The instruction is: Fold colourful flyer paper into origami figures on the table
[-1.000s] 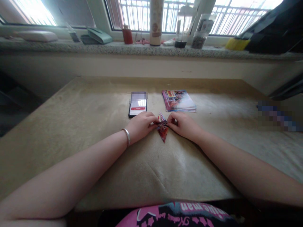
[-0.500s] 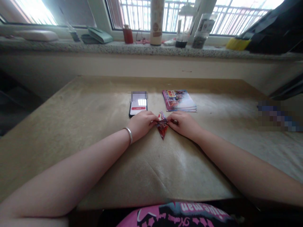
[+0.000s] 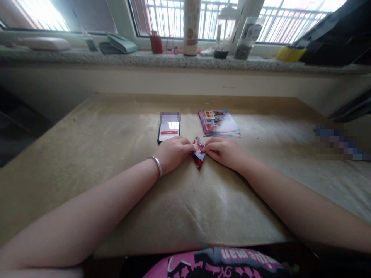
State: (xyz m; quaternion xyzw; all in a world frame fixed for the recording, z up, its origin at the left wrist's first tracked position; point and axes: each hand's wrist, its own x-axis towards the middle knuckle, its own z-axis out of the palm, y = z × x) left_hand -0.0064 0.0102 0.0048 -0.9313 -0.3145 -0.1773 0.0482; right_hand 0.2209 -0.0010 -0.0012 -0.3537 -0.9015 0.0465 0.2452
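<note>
Between my two hands lies a small folded piece of printed paper (image 3: 198,154), diamond-shaped, with red, white and purple print and a point toward me. My left hand (image 3: 177,151), a silver bangle on its wrist, pinches the paper's left corner. On the opposite side my right hand (image 3: 223,151) grips the right corner with thumb and fingers pressed together. A flap of the paper lies over its middle. A stack of printed flyers (image 3: 219,123) rests just beyond my right hand. Behind my left hand is a phone (image 3: 169,129) with a lit screen.
The table (image 3: 139,216) has a tan cover and ends at a wall. On the stone windowsill (image 3: 162,61) stand a red bottle (image 3: 156,42), a tall container (image 3: 191,29) and clear jars (image 3: 246,38). A blurred bluish item (image 3: 342,143) lies at the right edge.
The paper's upper layer has come down over its middle, so more white and purple print shows and less red. Both hands keep nearly the same place at its side corners.
</note>
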